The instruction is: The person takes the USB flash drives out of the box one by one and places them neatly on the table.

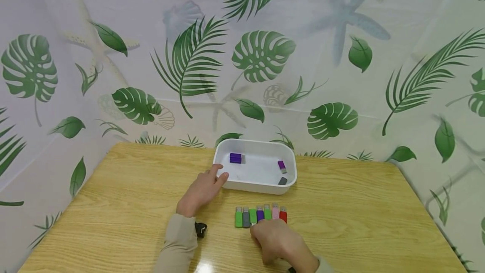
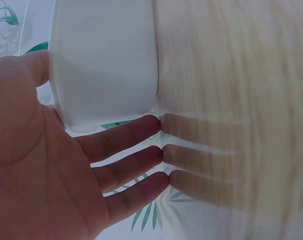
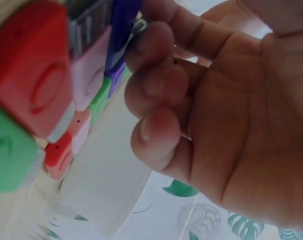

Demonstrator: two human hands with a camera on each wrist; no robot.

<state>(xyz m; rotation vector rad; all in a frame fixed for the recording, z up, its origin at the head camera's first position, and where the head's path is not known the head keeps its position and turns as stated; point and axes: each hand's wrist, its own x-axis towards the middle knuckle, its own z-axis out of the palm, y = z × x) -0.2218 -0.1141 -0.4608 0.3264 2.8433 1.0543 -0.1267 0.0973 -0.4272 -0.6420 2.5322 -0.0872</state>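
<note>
My left hand (image 1: pixel 201 188) is at the near left corner of a white plastic box (image 1: pixel 257 188). Its thumb and index finger touch the rim, while the other three fingers (image 2: pixel 126 192) stretch straight beside the box wall, tips at the table. Over a group of USB flash drives, my right hand (image 1: pixel 278 239) has curled fingers and pinches a dark blue flash drive (image 3: pixel 122 32); the thumb's grip is hidden. A row of drives lies just beyond it: green (image 1: pixel 238 217), grey (image 1: pixel 246 217), purple, pink (image 1: pixel 275 211) and red (image 1: pixel 283 215) among them. Nearer red (image 3: pixel 34 75) and green drives show in the right wrist view.
Purple flash drives (image 1: pixel 235 158) lie in the box at left, another purple one (image 1: pixel 282 166) at right, and a grey one (image 1: pixel 282 181) in the near right corner. The wooden table (image 1: pixel 360 222) ends at a leaf-printed backdrop (image 1: pixel 265 108) behind the box.
</note>
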